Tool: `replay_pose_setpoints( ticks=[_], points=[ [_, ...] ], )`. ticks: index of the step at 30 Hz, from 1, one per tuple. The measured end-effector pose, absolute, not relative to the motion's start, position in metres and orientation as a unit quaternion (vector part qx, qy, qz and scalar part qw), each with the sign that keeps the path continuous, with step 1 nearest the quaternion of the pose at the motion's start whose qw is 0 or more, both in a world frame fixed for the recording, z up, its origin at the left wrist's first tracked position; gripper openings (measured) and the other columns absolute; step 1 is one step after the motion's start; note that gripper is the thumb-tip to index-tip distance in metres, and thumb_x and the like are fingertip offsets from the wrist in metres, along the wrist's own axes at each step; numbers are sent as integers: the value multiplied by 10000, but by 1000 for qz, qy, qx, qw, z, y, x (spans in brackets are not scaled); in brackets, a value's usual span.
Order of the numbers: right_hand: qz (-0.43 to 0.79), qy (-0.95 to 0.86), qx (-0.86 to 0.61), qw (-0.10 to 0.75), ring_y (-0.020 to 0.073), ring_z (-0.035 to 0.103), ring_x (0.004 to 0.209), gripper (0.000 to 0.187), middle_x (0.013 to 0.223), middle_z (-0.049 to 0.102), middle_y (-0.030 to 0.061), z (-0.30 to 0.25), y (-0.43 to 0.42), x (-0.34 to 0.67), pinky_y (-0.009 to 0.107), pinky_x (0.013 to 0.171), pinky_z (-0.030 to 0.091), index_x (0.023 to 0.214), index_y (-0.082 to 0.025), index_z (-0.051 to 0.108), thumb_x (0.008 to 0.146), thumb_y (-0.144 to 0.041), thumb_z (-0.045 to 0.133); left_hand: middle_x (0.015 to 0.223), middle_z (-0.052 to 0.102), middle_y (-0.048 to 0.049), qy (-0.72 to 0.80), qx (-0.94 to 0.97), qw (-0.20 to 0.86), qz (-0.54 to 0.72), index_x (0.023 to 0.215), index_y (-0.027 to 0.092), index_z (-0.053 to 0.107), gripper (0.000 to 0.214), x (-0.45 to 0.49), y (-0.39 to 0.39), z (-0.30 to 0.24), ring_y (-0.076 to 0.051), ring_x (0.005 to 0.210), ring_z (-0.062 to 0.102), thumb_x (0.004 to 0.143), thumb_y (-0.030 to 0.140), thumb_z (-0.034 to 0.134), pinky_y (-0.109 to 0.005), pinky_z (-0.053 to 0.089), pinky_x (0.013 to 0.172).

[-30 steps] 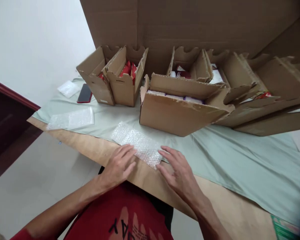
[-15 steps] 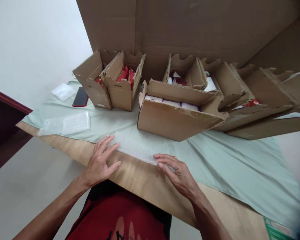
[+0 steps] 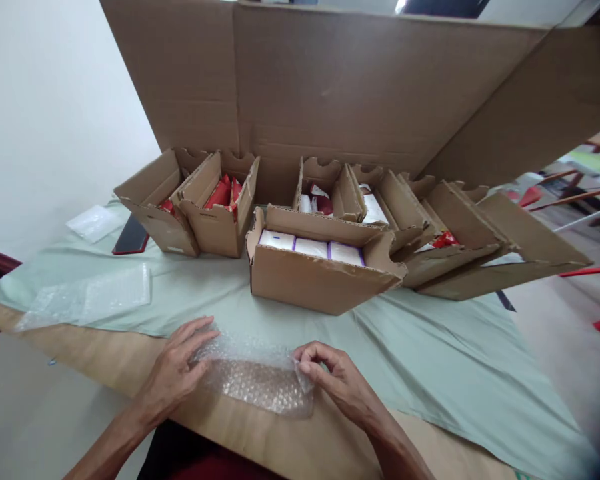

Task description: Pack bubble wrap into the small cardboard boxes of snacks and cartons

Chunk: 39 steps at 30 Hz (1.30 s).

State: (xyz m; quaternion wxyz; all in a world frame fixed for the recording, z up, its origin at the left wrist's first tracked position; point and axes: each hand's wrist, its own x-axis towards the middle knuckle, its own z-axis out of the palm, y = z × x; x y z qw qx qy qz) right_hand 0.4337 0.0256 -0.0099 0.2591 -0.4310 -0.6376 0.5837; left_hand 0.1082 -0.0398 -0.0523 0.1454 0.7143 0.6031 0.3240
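A clear sheet of bubble wrap [image 3: 260, 380] lies over the near edge of the table, partly on the green cloth and partly on bare wood. My right hand [image 3: 335, 377] pinches its right edge between thumb and fingers, lifting that corner a little. At the left end, my left hand [image 3: 180, 360] rests with its fingers stretched out and apart, touching the sheet. Just beyond stands a cardboard box [image 3: 320, 283] holding a row of white packs with purple edges [image 3: 311, 248].
More bubble wrap [image 3: 115, 293] lies at the left, near a dark phone [image 3: 131, 237] and a clear plastic packet [image 3: 94, 222]. Cardboard bins [image 3: 215, 230] with red packets stand at the back, and several more [image 3: 450, 250] at the right. A tall cardboard panel [image 3: 330, 87] rises behind.
The bubble wrap has been opened out toward me and now covers part of the wood edge. My right hand has gripped its right edge. The view has tilted up.
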Motion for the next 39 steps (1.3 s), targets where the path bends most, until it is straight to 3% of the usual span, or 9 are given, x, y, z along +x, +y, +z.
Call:
replay_pose_setpoints(
  ticks=[5, 8, 14, 21, 25, 30, 33, 36, 39],
  points=[
    [588, -604, -443, 303, 182, 638, 779, 389, 865, 719, 53, -7, 38, 435, 306, 734, 512, 753, -202, 635, 898, -560, 682, 1249, 748, -94, 614, 678, 180, 362, 1037, 255, 770, 231, 112, -23, -49, -264, 1128, 723, 888, 303, 600, -413, 614, 936],
    [576, -563, -476, 352, 190, 667, 806, 373, 884, 743, 59, -11, 44, 439, 313, 762, 529, 820, -209, 664, 894, -575, 684, 994, 795, -57, 666, 609, 246, 353, 918, 227, 756, 230, 120, -13, -39, -227, 913, 753, 912, 381, 585, -343, 614, 807],
    [544, -578, -499, 346, 252, 703, 992, 669, 1208, 741, 137, -34, 43, 448, 369, 824, 552, 1321, -219, 582, 790, -584, 765, 905, 784, -39, 692, 509, 325, 395, 975, 180, 731, 309, 128, 12, -32, -195, 775, 722, 840, 428, 606, -306, 577, 751],
    [444, -633, -549, 317, 160, 620, 665, 486, 808, 683, 12, -38, 29, 440, 309, 653, 520, 1307, -166, 563, 896, -419, 624, 775, 725, -5, 689, 520, 339, 374, 1038, 172, 708, 327, 129, 4, -29, -151, 650, 656, 846, 414, 601, -258, 521, 615],
    [320, -683, -587, 295, 209, 667, 726, 532, 957, 720, 76, -34, 19, 456, 359, 645, 548, 1362, -182, 535, 914, -459, 611, 924, 727, -48, 704, 559, 235, 370, 1268, 174, 628, 447, 126, -7, -25, -201, 819, 691, 872, 379, 636, -303, 558, 672],
    [57, -769, -561, 300, 347, 620, 1234, 479, 1427, 589, 191, -35, -4, 449, 523, 923, 548, 1436, -232, 509, 988, -392, 558, 1397, 587, -173, 641, 667, -2, 379, 1532, 205, 389, 637, 141, -28, -23, -313, 1296, 574, 942, 260, 620, -511, 501, 1063],
    [56, -842, -484, 232, 342, 547, 1353, 452, 1532, 528, 168, -40, -12, 425, 521, 1012, 502, 1448, -244, 520, 1002, -315, 540, 1496, 549, -138, 516, 823, 18, 239, 1528, 260, 423, 581, 157, -39, -29, -324, 1448, 450, 972, 222, 582, -543, 375, 1190],
    [76, -880, -451, 130, 353, 485, 1422, 445, 1559, 520, 152, -48, -12, 422, 529, 1062, 459, 1431, -224, 564, 1001, -336, 542, 1578, 495, -128, 466, 877, 81, 90, 1495, 240, 488, 548, 159, -41, -39, -353, 1509, 371, 976, 373, 606, -593, 261, 1240],
    [73, -871, -471, 117, 350, 487, 1424, 449, 1522, 563, 154, -48, -18, 453, 540, 1074, 440, 1417, -195, 580, 1017, -385, 505, 1649, 397, -132, 476, 869, 115, 71, 1510, 221, 474, 610, 146, -42, -43, -357, 1546, 306, 965, 453, 618, -591, 234, 1253]
  ],
)
